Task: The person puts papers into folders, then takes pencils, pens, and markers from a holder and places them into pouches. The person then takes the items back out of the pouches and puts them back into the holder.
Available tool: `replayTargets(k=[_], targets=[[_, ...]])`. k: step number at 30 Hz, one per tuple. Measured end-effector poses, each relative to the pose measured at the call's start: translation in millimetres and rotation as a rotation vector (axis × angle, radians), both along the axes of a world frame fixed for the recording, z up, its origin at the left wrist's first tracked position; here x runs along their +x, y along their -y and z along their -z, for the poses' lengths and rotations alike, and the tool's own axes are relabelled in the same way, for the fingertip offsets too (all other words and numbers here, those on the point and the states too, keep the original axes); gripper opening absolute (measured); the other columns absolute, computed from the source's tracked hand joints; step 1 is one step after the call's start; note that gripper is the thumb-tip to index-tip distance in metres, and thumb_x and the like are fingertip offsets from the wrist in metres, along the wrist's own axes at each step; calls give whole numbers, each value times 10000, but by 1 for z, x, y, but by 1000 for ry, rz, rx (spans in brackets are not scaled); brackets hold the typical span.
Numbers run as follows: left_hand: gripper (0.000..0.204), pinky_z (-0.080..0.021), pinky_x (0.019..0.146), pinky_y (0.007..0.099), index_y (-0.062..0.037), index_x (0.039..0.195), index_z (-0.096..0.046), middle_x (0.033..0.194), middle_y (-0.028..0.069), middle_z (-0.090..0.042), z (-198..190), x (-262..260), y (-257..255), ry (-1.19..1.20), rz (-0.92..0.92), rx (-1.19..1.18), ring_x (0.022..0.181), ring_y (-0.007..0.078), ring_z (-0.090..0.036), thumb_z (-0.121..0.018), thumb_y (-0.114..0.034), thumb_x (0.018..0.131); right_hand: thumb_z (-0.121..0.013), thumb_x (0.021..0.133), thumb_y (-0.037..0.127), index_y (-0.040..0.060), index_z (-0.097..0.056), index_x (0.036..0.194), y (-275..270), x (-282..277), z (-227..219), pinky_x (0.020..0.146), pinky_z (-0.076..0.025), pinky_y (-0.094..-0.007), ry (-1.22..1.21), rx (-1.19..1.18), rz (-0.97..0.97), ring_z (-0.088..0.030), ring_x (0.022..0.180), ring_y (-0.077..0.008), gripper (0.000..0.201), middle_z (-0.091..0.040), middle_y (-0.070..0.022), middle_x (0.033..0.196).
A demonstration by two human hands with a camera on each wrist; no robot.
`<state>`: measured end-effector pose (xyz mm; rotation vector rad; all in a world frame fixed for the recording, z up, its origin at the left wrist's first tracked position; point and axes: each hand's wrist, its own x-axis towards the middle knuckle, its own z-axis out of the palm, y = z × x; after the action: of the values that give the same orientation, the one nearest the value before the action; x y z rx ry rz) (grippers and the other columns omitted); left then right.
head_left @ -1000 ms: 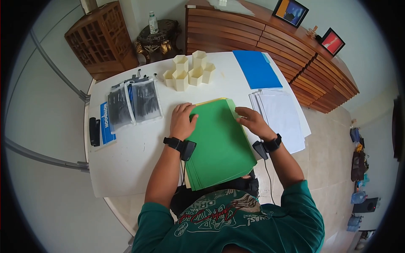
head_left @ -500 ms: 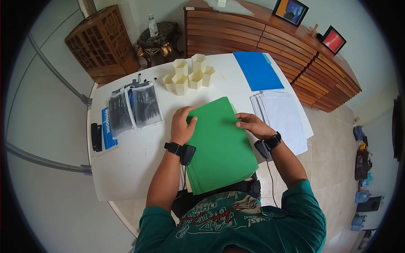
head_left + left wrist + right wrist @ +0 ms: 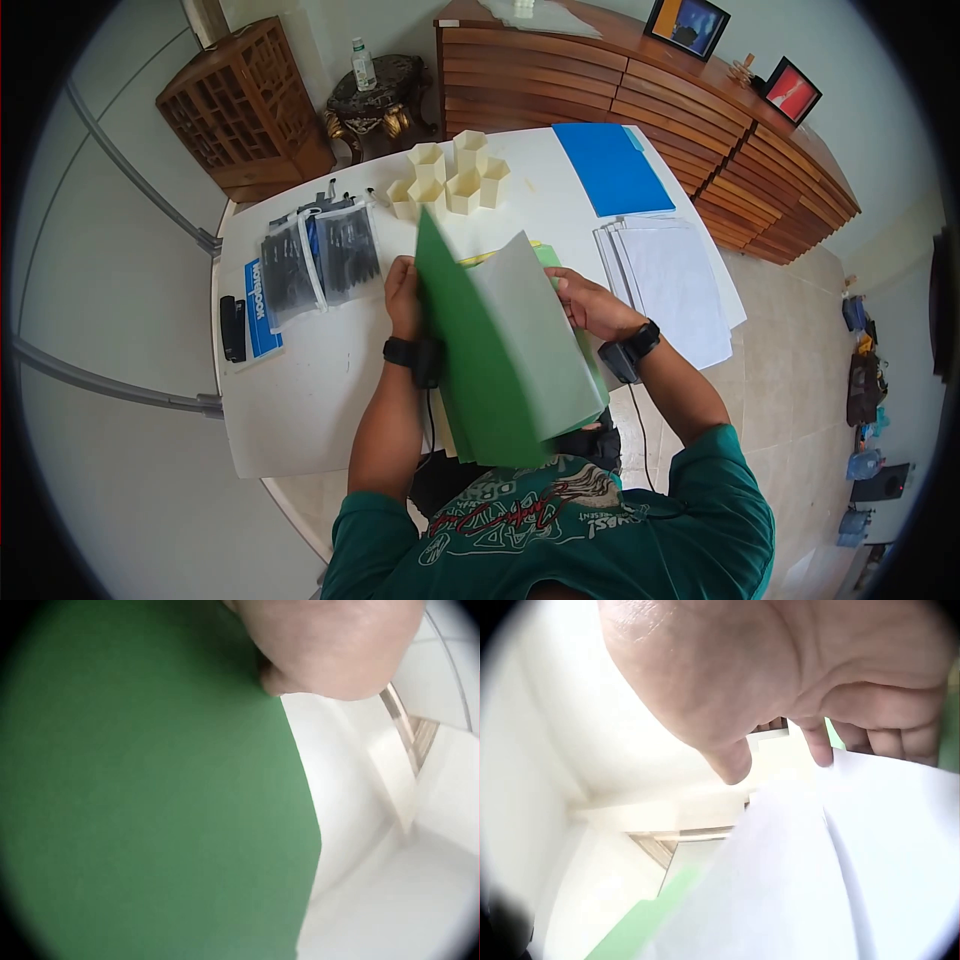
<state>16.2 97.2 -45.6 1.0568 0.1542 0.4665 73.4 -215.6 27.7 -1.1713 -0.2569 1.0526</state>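
A green folder (image 3: 470,360) stands half open in front of the person, its cover raised and blurred by motion. White paper (image 3: 540,330) shows inside it. The left hand (image 3: 402,295) holds the cover at its left edge; in the left wrist view the green cover (image 3: 165,802) fills most of the picture, with curled fingers at its edge. The right hand (image 3: 597,305) is at the paper's right edge, fingers tucked behind it. In the right wrist view the thumb stands apart from the white paper (image 3: 900,847). More light green and yellow folders (image 3: 550,256) lie underneath.
Cream hexagonal cups (image 3: 462,190) stand at the back of the white table (image 3: 300,420). Zip pouches (image 3: 345,255), a notebook (image 3: 262,310) and a black stapler (image 3: 232,328) lie left. White sheets (image 3: 675,290) and a blue folder (image 3: 612,170) lie right.
The green folder lay closed between the hands; its cover has swung up, baring white paper. The left hand has shifted slightly left, and the right hand has closed in on the right edge.
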Motion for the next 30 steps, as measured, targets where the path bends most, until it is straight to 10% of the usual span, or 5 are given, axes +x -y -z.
replayTargets(k=[7, 14, 22, 29, 30], targets=[[202, -392, 787, 257, -70, 845, -538, 783, 26, -558, -24, -7, 10, -21, -44, 1, 804, 130, -524, -514, -178, 1014, -516, 1055, 342, 3, -323, 1535, -32, -23, 14, 1063, -423, -346, 342, -151, 199, -559, 1208, -189, 619, -559, -115, 1381], [116, -389, 782, 285, -65, 842, -508, 727, 9, -491, -17, -5, 1, 38, 23, -33, 760, 152, -471, -497, -141, 929, -428, 1063, 414, 16, -450, 1448, -31, -13, 9, 1083, -436, -377, -321, 138, 186, -567, 1257, -239, 554, -560, -143, 1403], [258, -336, 613, 232, -64, 773, -540, 705, -7, -515, -8, -1, -5, 125, 20, 45, 646, 73, -435, -495, -206, 984, -674, 920, 227, -10, -363, 1503, -29, -23, 5, 1109, -408, -372, 231, -78, 15, -543, 1280, -234, 702, -556, -162, 1388], [238, -360, 653, 231, -60, 784, -547, 717, -4, -532, -5, -1, -7, 127, 20, 48, 679, 77, -464, -491, -178, 983, -666, 846, 34, -6, -322, 1535, -29, -31, -13, 1126, -374, -352, 91, -55, 47, -481, 1342, -233, 771, -501, -164, 1444], [238, -360, 653, 231, -60, 784, -547, 717, -4, -532, -6, -2, -5, 127, 29, 41, 679, 77, -464, -491, -178, 983, -689, 840, 33, -12, -380, 1495, -28, -25, 14, 1082, -413, -345, 439, -135, 93, -528, 1282, -233, 726, -546, -164, 1389]])
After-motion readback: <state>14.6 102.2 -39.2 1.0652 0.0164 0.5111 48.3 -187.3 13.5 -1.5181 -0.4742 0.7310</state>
